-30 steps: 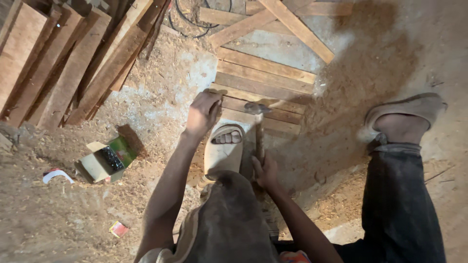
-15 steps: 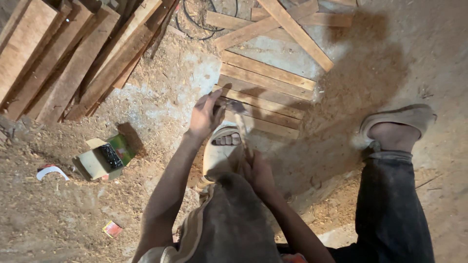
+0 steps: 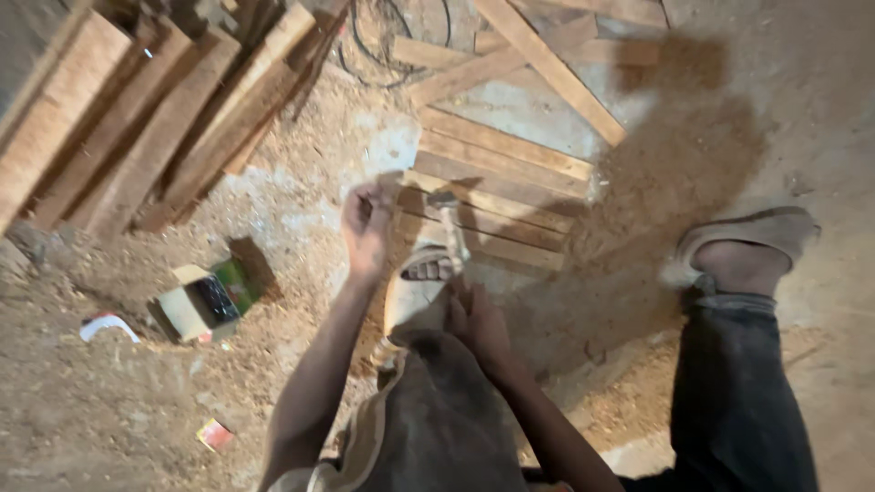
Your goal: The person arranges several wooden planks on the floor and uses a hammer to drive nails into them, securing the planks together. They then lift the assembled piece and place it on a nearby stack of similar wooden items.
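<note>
Motion-blurred hammer (image 3: 449, 228); left grip (image 3: 367, 228) unclear.

A rough woodworking shop: sawdust-covered floor (image 3: 109, 401), stacked planks (image 3: 137, 128), nailed wooden slats (image 3: 510, 173).

1. The floor (image 3: 820, 118) is bare, dusty concrete, thick with sawdust (image 3: 109, 401) on the left and lower side.
2. A row of wooden slats (image 3: 501, 182) lies flat side by side in the middle, with one long plank (image 3: 556, 73) laid slantwise beyond them.
3. More planks (image 3: 137, 128) are stacked at the upper left, leaning close together.
4. A small open cardboard box (image 3: 200, 305) sits in the sawdust at the left, a white scrap (image 3: 105, 325) just beside it.
5. A little red and yellow packet (image 3: 214, 434) lies nearer the bottom.
6. A dark cable (image 3: 383, 55) loops on the floor near the top.
7. Two sandalled feet stand there, one (image 3: 415, 292) against the slats, one (image 3: 747, 241) at the right.
</note>
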